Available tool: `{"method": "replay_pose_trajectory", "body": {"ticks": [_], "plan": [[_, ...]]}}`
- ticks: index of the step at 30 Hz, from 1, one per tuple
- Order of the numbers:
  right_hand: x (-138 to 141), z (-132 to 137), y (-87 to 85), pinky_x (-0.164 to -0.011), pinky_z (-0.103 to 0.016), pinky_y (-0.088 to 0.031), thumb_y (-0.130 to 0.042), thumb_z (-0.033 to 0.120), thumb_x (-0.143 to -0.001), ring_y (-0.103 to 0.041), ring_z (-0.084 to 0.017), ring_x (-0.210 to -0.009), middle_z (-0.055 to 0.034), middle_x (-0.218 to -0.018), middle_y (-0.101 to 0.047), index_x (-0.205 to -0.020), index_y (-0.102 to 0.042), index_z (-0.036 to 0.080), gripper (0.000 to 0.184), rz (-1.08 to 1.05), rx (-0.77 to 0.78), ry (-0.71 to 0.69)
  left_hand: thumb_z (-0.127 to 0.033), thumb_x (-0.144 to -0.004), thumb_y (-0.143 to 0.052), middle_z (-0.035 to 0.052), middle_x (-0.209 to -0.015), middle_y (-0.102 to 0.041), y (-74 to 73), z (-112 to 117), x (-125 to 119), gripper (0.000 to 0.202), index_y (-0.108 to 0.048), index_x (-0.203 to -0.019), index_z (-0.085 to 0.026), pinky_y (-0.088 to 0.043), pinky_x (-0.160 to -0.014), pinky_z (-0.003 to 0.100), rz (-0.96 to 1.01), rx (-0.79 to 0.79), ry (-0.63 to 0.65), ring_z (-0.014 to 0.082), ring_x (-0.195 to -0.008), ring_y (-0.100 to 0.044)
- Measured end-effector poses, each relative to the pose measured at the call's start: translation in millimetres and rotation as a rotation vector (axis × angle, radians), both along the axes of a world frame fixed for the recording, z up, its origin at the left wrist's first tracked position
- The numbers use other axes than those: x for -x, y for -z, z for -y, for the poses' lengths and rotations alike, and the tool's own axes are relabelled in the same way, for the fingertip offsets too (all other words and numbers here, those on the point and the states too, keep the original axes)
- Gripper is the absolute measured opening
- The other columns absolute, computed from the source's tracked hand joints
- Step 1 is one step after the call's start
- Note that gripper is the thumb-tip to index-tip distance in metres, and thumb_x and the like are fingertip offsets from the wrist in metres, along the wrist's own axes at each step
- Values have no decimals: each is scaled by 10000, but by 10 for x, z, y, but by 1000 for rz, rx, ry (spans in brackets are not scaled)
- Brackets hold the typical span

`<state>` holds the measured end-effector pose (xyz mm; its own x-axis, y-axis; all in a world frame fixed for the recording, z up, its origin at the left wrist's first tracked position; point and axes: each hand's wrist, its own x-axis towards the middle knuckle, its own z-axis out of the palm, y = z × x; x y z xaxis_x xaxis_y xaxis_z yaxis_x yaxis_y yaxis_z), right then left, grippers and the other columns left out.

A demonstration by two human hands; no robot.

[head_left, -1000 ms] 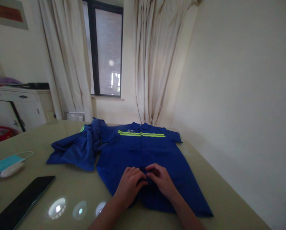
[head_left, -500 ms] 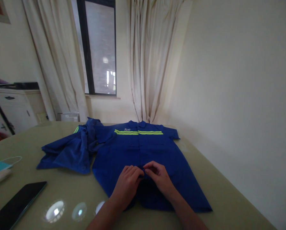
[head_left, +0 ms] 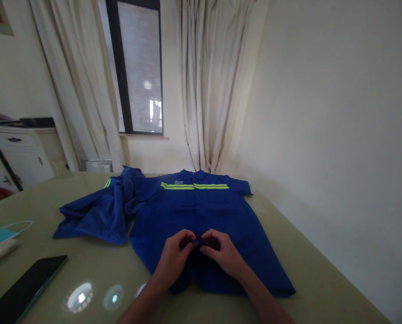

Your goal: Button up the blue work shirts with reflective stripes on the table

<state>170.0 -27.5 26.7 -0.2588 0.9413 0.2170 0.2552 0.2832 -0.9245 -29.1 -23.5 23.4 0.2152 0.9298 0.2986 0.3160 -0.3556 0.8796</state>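
A blue short-sleeved work shirt (head_left: 221, 211) lies spread on the table, collar at the far end, with yellow-green reflective stripes across the chest. My left hand (head_left: 176, 252) pinches the front edge of the shirt near its lower middle. Close beside it, my right hand (head_left: 223, 252) pinches the same front opening, thumb and index finger together. The cloth between the fingertips is slightly lifted; any button there is too small to make out. Below the hands the two front panels part a little at the hem.
A crumpled blue garment (head_left: 96, 216) lies against the shirt's left side. On the table (head_left: 113, 265) at left are a black phone (head_left: 27, 285), a pale computer mouse (head_left: 0, 250) and a blue face mask (head_left: 0, 236). A wall (head_left: 339, 148) runs along the right.
My left hand has turned, so its thumb and index finger now show in a pinch on the cloth. The right hand stays almost in place, and the shirt's lower edge has shifted slightly.
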Motion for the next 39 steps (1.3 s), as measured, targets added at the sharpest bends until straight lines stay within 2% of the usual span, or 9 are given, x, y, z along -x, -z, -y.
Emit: {"method": "replay_pose_trajectory", "body": {"ticks": [4, 10, 14, 16, 21, 25, 31, 39], "plan": [[14, 2, -13, -610, -246, -394, -754, 400, -829, -537, -138, -659, 33, -703, -619, -838, -694, 204, 205, 39, 9, 23, -262, -880, -561, 5, -901, -759, -20, -26, 32, 157, -709, -915, -225, -495, -793, 290, 7, 18, 33, 196, -894, -677], [27, 21, 10, -627, -255, -409, -754, 372, -817, -543, -146, -667, 34, -703, -621, -843, -699, 214, 170, 84, -18, 33, -308, -866, -613, 9, -877, -777, 45, -43, 13, 156, -730, -932, -230, -503, -782, 304, -17, 62, -20, 200, -832, -696], [39, 28, 54, -617, -248, -403, -726, 346, -822, -527, -137, -663, 29, -712, -608, -812, -664, 204, 155, 118, -80, 47, -299, -883, -596, 4, -843, -769, 69, -38, 3, 149, -727, -912, -232, -489, -743, 298, -83, 49, 6, 197, -800, -694], [48, 32, 73, -598, -243, -393, -715, 320, -820, -509, -130, -644, 34, -701, -589, -804, -645, 205, 136, 132, -99, 58, -274, -883, -595, 8, -838, -760, 60, -27, -3, 135, -721, -892, -229, -486, -741, 302, -114, 20, 0, 200, -803, -688], [72, 50, 104, -590, -241, -400, -701, 283, -813, -510, -132, -638, 39, -688, -576, -784, -616, 215, 113, 150, -140, 77, -205, -877, -593, 40, -925, -752, 13, 8, -19, 162, -750, -883, -244, -503, -843, 353, -152, -131, -12, 225, -915, -675], [95, 60, 141, -594, -244, -403, -682, 245, -807, -526, -138, -644, 35, -698, -576, -777, -609, 219, 83, 175, -191, 111, -185, -882, -580, 45, -916, -760, 29, 18, -20, 207, -774, -900, -256, -516, -840, 362, -215, -162, -10, 232, -906, -674], [94, 66, 150, -624, -255, -406, -659, 219, -826, -545, -150, -670, 22, -726, -588, -799, -631, 220, 39, 218, -239, 141, -192, -912, -589, 9, -961, -790, 113, 7, 0, 222, -784, -954, -289, -507, -859, 347, -270, -160, -29, 227, -927, -704], [72, 59, 116, -679, -271, -429, -640, 201, -850, -595, -167, -731, 1, -788, -646, -852, -679, 224, 46, 206, -257, 153, -240, -926, -589, -9, -886, -771, 31, 22, 9, 179, -758, -886, -282, -476, -811, 294, -216, -125, 34, 203, -862, -690]]}}
